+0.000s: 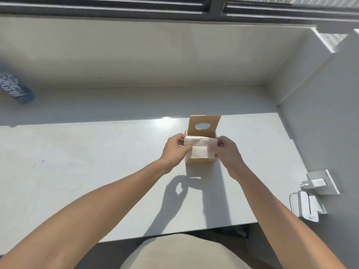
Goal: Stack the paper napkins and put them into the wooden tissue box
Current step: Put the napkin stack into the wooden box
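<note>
A small wooden tissue box point(200, 161) stands on the white table, its lid point(204, 126) with an oval hole raised upright at the back. A stack of white paper napkins point(200, 147) sits at the box's open top, its front sheet hanging over the front wall. My left hand point(174, 150) pinches the stack's left end and my right hand point(227, 152) pinches its right end. How deep the stack reaches inside the box is hidden.
The white table point(97, 171) ends at a near edge by my lap. A blue patterned bottle point(16, 88) lies at the far left. On the right wall a socket with a white charger point(318, 183) and a white device point(308, 206) hang beside the table edge.
</note>
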